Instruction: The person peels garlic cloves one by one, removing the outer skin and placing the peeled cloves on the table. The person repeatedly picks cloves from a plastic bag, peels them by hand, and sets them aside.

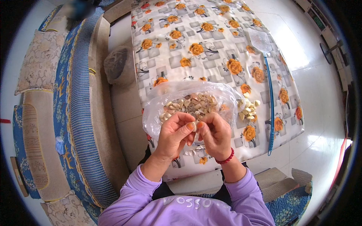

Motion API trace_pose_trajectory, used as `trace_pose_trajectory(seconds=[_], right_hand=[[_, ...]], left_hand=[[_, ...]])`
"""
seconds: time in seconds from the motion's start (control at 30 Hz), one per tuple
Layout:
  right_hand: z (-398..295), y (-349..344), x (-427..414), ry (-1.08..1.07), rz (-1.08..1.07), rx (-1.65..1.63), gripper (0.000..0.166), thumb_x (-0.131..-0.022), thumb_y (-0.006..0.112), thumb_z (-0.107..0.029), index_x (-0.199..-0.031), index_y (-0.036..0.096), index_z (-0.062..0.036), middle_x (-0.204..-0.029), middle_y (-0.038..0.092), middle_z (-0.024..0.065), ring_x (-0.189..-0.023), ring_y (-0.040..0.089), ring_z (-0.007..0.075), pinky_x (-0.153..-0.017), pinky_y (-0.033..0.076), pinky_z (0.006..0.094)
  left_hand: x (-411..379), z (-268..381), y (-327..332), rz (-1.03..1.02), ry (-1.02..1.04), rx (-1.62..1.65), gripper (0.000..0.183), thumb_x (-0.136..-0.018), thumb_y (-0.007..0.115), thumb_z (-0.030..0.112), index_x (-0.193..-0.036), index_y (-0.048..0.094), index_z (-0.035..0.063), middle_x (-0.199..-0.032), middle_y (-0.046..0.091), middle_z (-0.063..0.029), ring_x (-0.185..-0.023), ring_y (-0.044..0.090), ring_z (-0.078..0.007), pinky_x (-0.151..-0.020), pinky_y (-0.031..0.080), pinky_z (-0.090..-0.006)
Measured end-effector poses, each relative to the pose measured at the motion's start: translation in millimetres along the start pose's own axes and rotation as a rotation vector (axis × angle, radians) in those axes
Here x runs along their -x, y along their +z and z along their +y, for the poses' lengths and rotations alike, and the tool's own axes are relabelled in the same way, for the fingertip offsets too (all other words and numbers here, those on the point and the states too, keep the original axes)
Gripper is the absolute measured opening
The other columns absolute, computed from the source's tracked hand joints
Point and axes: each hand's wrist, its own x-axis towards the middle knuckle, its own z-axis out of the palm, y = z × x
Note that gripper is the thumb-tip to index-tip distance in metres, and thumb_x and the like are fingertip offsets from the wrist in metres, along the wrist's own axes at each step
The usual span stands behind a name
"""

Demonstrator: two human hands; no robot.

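Observation:
Between the fingertips of my left hand (pixel 175 135) and my right hand (pixel 216 132) is a pale garlic clove (pixel 195 125), partly covered by the fingers. Both hands pinch it above the near side of a clear plastic bag (pixel 152 113). Inside the spread bag lie unpeeled garlic cloves (pixel 174 106) and loose papery skins (pixel 202 102). To the right of the bag, a small pile of peeled cloves (pixel 249 108) rests on the flowered tablecloth (pixel 209 59).
A blue-handled fly swatter (pixel 270 93) lies along the table's right side. Left of the table stand a bag-lined bin (pixel 118 66) and a sofa with a striped blue cover (pixel 82 107). A cushioned seat (pixel 288 197) is at the lower right.

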Motion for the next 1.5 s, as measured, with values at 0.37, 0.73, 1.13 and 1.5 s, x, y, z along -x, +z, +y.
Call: trace_pose_trajectory(seconds=[0.37,0.73,1.13,1.5], right_hand=[[7,-2,-9,0.119,0.087,-0.067,0.008,-0.085,0.063,-0.003,-0.081,0.058,0.0016,-0.071,0.054,0.0036,-0.058,0.052,0.0078,-0.052,0.042,0.0228],[-9,-2,-2,0.317,-0.144,-0.363,0.006,-0.087,0.063,-0.005,-0.087,0.063,0.0013,-0.067,0.061,0.0019,-0.052,0.056,0.0059,-0.044,0.044,0.0192],[2,-3,2,0.148,-0.027,-0.128,0.008,-0.077,0.056,0.003,-0.072,0.054,-0.0017,-0.061,0.055,-0.0011,-0.052,0.051,0.0035,-0.046,0.039,0.0193],[2,-5,0,0.309,-0.154,-0.577,0.009,-0.078,0.053,0.002,-0.070,0.051,-0.0017,-0.062,0.055,0.0022,-0.051,0.050,0.0062,-0.046,0.041,0.0209]], left_hand=[[0,4,2,0.009,0.026,0.074,0.020,-0.093,0.056,0.010,-0.110,0.058,0.0005,-0.088,0.063,-0.0093,-0.066,0.058,-0.0094,-0.053,0.048,-0.0206],[1,-2,3,0.119,0.192,-0.133,0.015,-0.091,0.059,0.008,-0.105,0.059,0.0022,-0.085,0.062,-0.0027,-0.067,0.055,-0.0067,-0.056,0.044,-0.0191],[3,-4,4,0.053,0.172,-0.367,0.017,-0.090,0.060,0.007,-0.106,0.061,0.0008,-0.084,0.062,-0.0022,-0.065,0.055,-0.0068,-0.055,0.046,-0.0199],[5,1,15,0.022,0.272,-0.721,0.022,-0.098,0.049,0.019,-0.107,0.060,0.0015,-0.073,0.055,-0.0012,-0.060,0.054,-0.0067,-0.050,0.044,-0.0198]])
